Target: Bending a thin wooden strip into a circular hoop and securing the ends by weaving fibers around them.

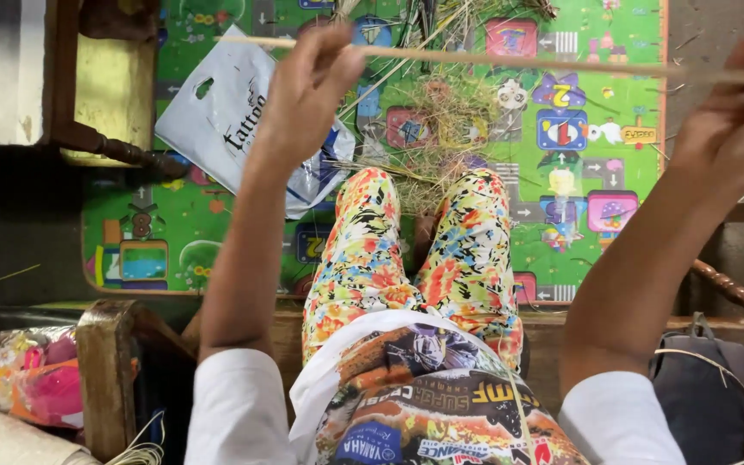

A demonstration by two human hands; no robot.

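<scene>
Between the two raised hands runs a long thin stick, held level above the lap. Left hand: closed grip, fingers pinched on the stick near its left end, a short length projecting beyond toward the bag. Right hand: closed grip on the stick at the right edge of view; the fingertips are partly cut off by the frame, so the exact hold is unclear. Both forearms reach forward from white sleeves.

Below the stick: knees in flowered trousers, and between and beyond them a loose heap of dry grass and fibres lying on a green play mat printed with pictures. A white plastic bag lies on the mat beside the left forearm. A dark wooden chair leg stands at upper left; a dark bag sits at lower right; a pink wrapped bundle rests at lower left.

Step judged in hand: holding the stick stretched and level for inspection or working. Any further handling calls for a steady pinch at both ends, since the stick looks slender and liable to bend.
</scene>
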